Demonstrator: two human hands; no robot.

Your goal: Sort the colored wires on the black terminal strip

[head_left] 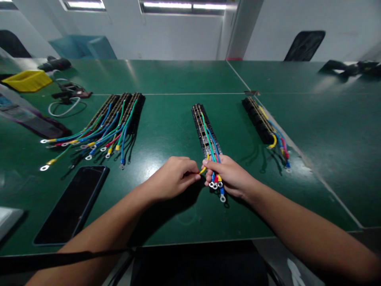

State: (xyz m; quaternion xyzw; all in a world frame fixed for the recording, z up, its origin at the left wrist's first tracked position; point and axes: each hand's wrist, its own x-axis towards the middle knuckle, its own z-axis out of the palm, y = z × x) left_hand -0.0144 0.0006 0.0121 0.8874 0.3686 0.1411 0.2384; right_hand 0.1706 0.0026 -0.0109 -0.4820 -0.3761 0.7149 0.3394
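A long black terminal strip (204, 131) with coloured wires along it lies in front of me on the green table. My right hand (228, 172) is closed around the bundle of wires (213, 153) at its near end. Several ring lugs (216, 185) with blue, red and yellow sleeves stick out below those fingers. My left hand (178, 176) pinches the end of a yellow wire (203, 171), which bends out to the left of the bundle. The lug on that wire is hidden by my left fingers.
Three similar wired strips (119, 113) lie side by side at the left, their lugs fanned toward me. Another strip (258, 119) lies at the right. A phone (73, 204), a clear plastic package (26, 113), a yellow bin (28, 81) and a white cable (64, 113) are on the left.
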